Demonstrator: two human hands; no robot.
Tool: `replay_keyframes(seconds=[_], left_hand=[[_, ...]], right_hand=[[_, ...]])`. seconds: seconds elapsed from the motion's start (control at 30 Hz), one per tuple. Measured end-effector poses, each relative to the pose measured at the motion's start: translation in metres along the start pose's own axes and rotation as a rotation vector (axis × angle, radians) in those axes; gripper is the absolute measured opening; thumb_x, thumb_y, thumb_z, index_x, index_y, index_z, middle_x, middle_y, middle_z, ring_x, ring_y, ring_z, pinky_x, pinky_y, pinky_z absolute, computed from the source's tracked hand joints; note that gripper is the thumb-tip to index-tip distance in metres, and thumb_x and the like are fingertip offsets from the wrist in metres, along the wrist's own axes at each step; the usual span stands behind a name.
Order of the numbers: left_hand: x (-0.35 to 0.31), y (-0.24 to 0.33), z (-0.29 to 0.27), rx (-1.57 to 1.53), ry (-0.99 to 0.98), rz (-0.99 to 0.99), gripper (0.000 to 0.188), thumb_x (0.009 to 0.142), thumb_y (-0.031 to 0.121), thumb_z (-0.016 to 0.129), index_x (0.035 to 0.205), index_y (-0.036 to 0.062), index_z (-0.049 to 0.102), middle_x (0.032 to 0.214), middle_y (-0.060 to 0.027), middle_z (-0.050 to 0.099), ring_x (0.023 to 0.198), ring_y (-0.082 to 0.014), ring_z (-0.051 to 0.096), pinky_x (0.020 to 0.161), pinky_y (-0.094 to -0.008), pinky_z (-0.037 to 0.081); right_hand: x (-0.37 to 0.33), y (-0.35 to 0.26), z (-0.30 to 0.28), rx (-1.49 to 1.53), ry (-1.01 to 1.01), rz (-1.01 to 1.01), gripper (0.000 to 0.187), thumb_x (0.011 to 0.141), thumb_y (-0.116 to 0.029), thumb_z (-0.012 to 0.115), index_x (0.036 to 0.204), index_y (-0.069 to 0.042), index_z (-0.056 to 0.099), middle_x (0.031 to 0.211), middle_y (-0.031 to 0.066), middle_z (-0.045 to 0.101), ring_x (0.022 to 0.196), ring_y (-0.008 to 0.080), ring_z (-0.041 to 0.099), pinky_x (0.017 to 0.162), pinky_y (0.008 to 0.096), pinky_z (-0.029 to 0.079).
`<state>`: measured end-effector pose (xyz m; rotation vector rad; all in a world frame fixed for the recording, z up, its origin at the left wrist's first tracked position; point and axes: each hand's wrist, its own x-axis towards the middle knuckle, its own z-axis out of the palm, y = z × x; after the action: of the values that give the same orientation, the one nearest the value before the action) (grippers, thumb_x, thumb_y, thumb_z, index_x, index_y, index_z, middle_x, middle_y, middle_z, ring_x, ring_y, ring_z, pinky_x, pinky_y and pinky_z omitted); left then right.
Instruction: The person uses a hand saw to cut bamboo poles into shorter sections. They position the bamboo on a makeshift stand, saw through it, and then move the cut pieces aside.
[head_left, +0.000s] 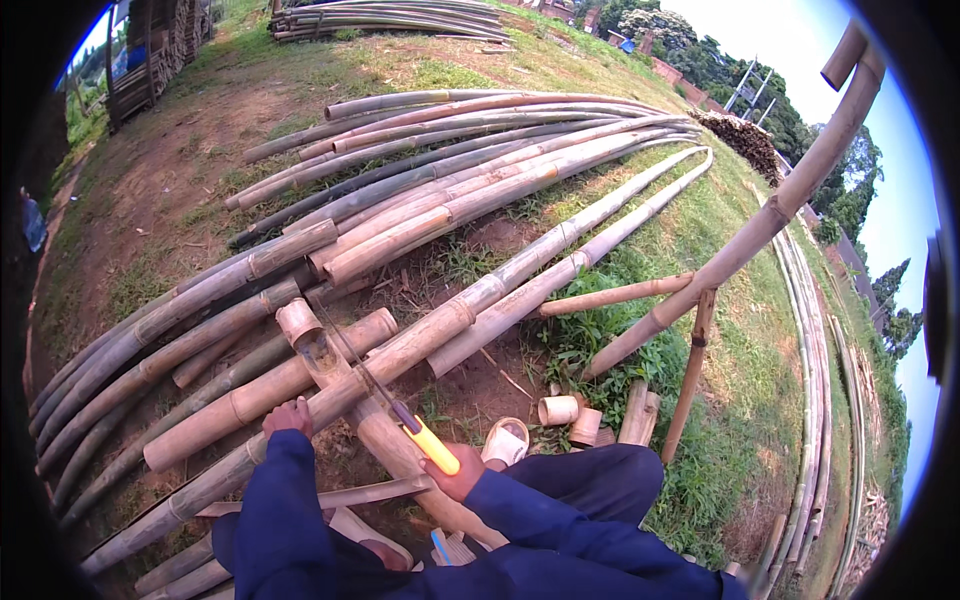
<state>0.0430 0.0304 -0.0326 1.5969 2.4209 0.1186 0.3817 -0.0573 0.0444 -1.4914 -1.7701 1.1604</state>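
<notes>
Sawing step, by my read: my right hand (455,478) is closed around the yellow handle of a saw (404,414), its blade lying across a long bamboo pole (440,322). My left hand (288,415) is curled onto the same pole, left of the blade, apparently pinning it. Pole lies across a thick log (388,437) just in front of the knees. Cut depth: can't tell from here. Next move, I judge, calls for steady strokes square to the pole, left hand firm and clear of the teeth.

Surface: no table, outdoor ground, bare dirt (165,215) with grass patches. Stacked bamboo poles (400,185) ahead and left; short bamboo offcuts (557,410) near the sandal (507,440); slanted post (740,250) on the right. Trees (850,150) and sky beyond, bright daylight.
</notes>
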Motion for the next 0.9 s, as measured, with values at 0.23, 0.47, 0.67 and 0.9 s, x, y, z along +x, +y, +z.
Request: replay_keyframes(seconds=[0.23, 0.47, 0.67, 0.9], left_hand=[[0.003, 0.015, -0.002, -0.002, -0.025, -0.084, 0.052, 0.105, 0.043, 0.038, 0.108, 0.0081, 0.077, 0.109, -0.0218, 0.074, 0.102, -0.0397, 0.071, 0.091, -0.0514, 0.054], [0.019, -0.006, 0.013, -0.040, -0.021, -0.094, 0.052, 0.105, 0.042, 0.038, 0.108, 0.0066, 0.076, 0.110, -0.0204, 0.074, 0.102, -0.0392, 0.070, 0.095, -0.0497, 0.051], [0.003, 0.001, 0.022, -0.019, 0.074, -0.026, 0.050, 0.104, 0.040, 0.040, 0.106, 0.0068, 0.077, 0.099, -0.0231, 0.075, 0.095, -0.0404, 0.071, 0.095, -0.0499, 0.051], [0.011, 0.009, 0.023, 0.003, 0.087, -0.037, 0.048, 0.104, 0.040, 0.041, 0.102, 0.0070, 0.077, 0.098, -0.0226, 0.075, 0.094, -0.0411, 0.071, 0.091, -0.0520, 0.052]], right_hand=[[-0.100, -0.024, -0.059, -0.027, 0.025, -0.064, 0.027, 0.090, -0.019, 0.075, 0.114, -0.006, 0.073, 0.085, 0.0187, 0.072, 0.081, 0.0382, 0.074, 0.070, 0.0420, 0.057], [0.076, -0.034, 0.017, -0.020, 0.045, -0.066, 0.023, 0.088, -0.023, 0.075, 0.093, -0.001, 0.070, 0.073, 0.0213, 0.066, 0.069, 0.0374, 0.069, 0.065, 0.0430, 0.052], [-0.107, -0.027, -0.063, -0.050, -0.007, -0.009, 0.019, 0.091, -0.017, 0.073, 0.106, -0.004, 0.072, 0.077, 0.0159, 0.070, 0.076, 0.0368, 0.073, 0.071, 0.0408, 0.056], [0.049, -0.010, 0.000, 0.004, 0.018, 0.023, 0.019, 0.087, -0.022, 0.073, 0.090, -0.004, 0.069, 0.079, 0.0235, 0.068, 0.076, 0.0463, 0.067, 0.067, 0.0491, 0.052]])
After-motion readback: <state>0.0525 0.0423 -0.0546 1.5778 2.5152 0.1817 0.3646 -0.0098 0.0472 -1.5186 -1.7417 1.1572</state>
